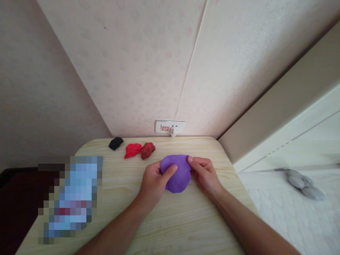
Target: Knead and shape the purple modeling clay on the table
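A flattened sheet of purple modelling clay (178, 177) with a rounded, uneven outline is held up between my two hands above the wooden table (164, 226). My left hand (155, 180) grips its left side, thumb lying across the front face and the other fingers behind. At the upper right edge, my right hand (204, 173) pinches the clay between thumb and fingers. Beyond the hands, towards the wall, lie a black lump of clay (116, 143), a bright red lump (132, 150) and a brownish-red lump (148, 150).
On the table's left side is a pixelated bluish object (77, 191). A wall socket (170, 126) with a white plug sits just above the table's back edge. To the right stands a pale cabinet-like surface (292, 127), with grey slippers (302, 182) on the floor near it.
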{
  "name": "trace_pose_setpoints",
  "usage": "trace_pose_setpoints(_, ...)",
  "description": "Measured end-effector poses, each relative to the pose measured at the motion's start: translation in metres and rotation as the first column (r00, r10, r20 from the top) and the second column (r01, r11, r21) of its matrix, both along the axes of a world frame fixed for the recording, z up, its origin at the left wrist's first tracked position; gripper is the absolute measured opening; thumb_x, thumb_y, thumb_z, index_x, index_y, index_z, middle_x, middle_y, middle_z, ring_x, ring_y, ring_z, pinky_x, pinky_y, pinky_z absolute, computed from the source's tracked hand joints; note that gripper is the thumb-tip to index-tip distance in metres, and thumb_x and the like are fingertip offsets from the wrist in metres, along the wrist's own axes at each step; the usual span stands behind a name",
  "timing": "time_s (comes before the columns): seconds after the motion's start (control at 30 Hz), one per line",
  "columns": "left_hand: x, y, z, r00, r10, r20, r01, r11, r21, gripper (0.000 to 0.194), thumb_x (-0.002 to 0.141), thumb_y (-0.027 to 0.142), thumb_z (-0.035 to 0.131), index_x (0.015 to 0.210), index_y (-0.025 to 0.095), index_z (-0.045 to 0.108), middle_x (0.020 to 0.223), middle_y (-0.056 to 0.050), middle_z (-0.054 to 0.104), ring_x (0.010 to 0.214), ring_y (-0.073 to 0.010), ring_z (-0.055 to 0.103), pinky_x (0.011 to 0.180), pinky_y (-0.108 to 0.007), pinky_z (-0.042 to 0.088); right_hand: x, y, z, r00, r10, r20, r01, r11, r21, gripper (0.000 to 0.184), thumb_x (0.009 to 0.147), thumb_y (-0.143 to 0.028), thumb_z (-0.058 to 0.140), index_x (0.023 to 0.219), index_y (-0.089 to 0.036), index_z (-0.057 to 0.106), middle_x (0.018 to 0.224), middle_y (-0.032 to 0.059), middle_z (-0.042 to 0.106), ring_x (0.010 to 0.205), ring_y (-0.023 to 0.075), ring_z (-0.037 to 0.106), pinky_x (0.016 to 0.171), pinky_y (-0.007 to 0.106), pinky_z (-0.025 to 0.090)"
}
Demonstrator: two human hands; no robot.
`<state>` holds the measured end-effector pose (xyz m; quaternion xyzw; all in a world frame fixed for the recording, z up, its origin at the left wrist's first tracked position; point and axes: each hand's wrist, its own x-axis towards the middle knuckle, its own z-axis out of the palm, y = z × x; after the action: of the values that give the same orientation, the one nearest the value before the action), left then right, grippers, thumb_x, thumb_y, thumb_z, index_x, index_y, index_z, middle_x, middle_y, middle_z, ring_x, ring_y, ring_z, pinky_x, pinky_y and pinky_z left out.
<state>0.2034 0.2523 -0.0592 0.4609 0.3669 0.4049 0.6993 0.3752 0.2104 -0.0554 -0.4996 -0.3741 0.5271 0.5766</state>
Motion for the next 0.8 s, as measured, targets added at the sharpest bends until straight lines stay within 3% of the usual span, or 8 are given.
trace_pose_setpoints(0.23, -0.0002, -0.0005, 0.0019, 1.000, -0.006, -0.018, 0.006, 1.000, 0.000, 0.032, 0.078, 0.043, 0.079, 0.090, 0.013, 0.078, 0.083, -0.007, 0.077, 0.070, -0.0170, 0.066, 0.066, -0.026, 0.054, 0.0006, 0.0009, 0.0000, 0.999, -0.037, 0.033, 0.036, 0.999, 0.031, 0.036, 0.087, -0.048, 0.074, 0.070, -0.017, 0.075, 0.061, 0.0026, 0.067, 0.054, 0.0151, 0.059, 0.054, 0.027, 0.048)
trace_pose_setpoints(0.37, -0.0005, -0.0006, 0.0017, 1.000, 0.009, -0.028, -0.008, 1.000, 0.017, 0.032, 0.078, 0.043, 0.079, 0.090, 0.013, 0.078, 0.082, -0.006, 0.077, 0.067, -0.0157, 0.066, 0.061, -0.024, 0.052, -0.0017, 0.0003, 0.0015, 0.999, 0.037, -0.035, -0.036, 0.999, 0.003, 0.029, 0.082, -0.046, 0.079, 0.079, -0.017, 0.078, 0.066, 0.0011, 0.068, 0.057, 0.0129, 0.058, 0.056, 0.025, 0.048)
trace_pose_setpoints(0.57, -0.0010, -0.0010, 0.0029, 0.998, 0.029, -0.060, -0.024, 0.997, 0.075, 0.032, 0.079, 0.041, 0.078, 0.094, 0.013, 0.079, 0.088, -0.009, 0.079, 0.073, -0.0172, 0.068, 0.067, -0.024, 0.054, -0.0039, -0.0008, 0.0065, 0.993, 0.062, 0.099, -0.061, 0.998, -0.010, 0.033, 0.077, -0.047, 0.082, 0.071, -0.014, 0.079, 0.063, -0.0001, 0.068, 0.054, 0.0100, 0.050, 0.055, 0.024, 0.041)
trace_pose_setpoints(0.8, -0.0007, -0.0007, 0.0027, 0.997, 0.065, -0.038, -0.065, 0.998, 0.003, 0.033, 0.078, 0.042, 0.079, 0.093, 0.013, 0.079, 0.086, -0.007, 0.079, 0.069, -0.0160, 0.066, 0.065, -0.024, 0.054, -0.0004, 0.0006, 0.0034, 0.998, 0.021, 0.067, -0.021, 1.000, 0.002, 0.032, 0.081, -0.046, 0.080, 0.069, -0.016, 0.078, 0.061, 0.0015, 0.070, 0.052, 0.0119, 0.057, 0.054, 0.024, 0.046)
